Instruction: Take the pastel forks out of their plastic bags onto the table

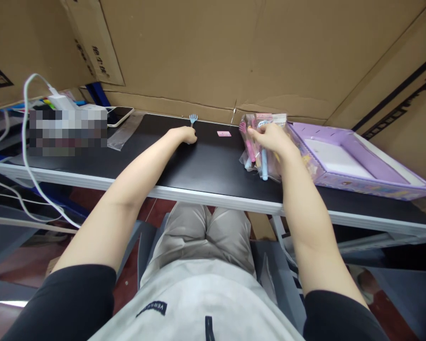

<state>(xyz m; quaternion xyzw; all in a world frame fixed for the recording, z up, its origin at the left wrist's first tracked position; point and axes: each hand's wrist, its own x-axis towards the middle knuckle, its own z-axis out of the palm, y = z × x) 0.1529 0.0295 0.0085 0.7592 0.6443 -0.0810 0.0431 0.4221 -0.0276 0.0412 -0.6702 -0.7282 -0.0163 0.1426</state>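
Observation:
My left hand [187,135] is closed around a light-blue stick with a claw-shaped head [193,118], like a small back scratcher. The pronged head points away from me, above the black tabletop; the fingers cover the handle. Over at the right, my right hand [271,137] rests on a heap of clear plastic packets [259,163], thumb and fingers curled. In the heap a pink claw-headed stick [249,147] lies beside the thumb, and a light-blue handle [264,166] pokes toward me. What the right fingers pinch, if anything, is hidden.
A purple open box [365,182] stands right of the heap. Between my hands lies a small pink card [224,134]. At left are a clear plastic sleeve [126,132], a phone [119,116] and a white cable [25,118]. Cardboard walls [184,52] rise behind the table.

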